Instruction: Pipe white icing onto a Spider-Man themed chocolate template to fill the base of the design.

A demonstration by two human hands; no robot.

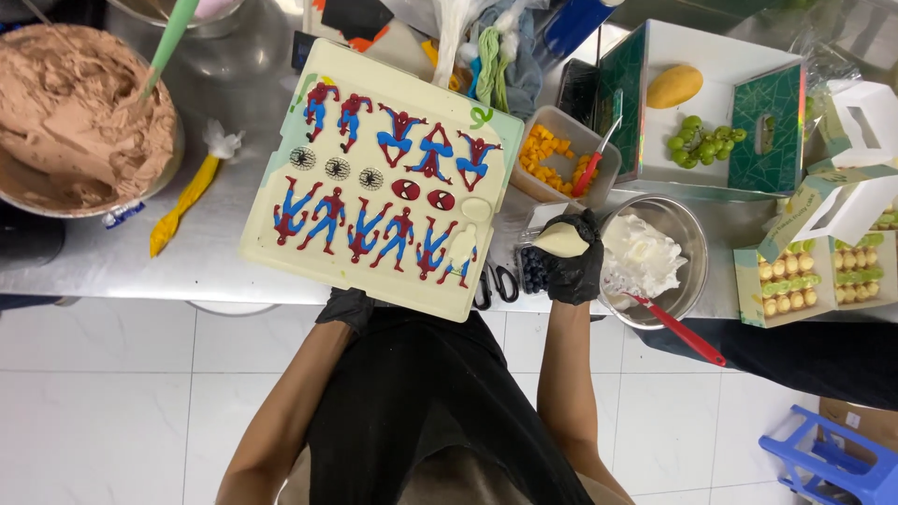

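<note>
Stainless worktop carries everything I see. My left hand, gloved, grips the near edge of a cream mold board of red-blue figures. My right hand closes around a white piping bag, right of the board. Beyond it, a steel bowl holds whipped cream; a tub holds mango cubes. White floor lies open below the board.

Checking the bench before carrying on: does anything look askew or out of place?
The cream board of red-and-blue figures sits tilted, its near edge overhanging the steel table. The left hand is under it.
</note>
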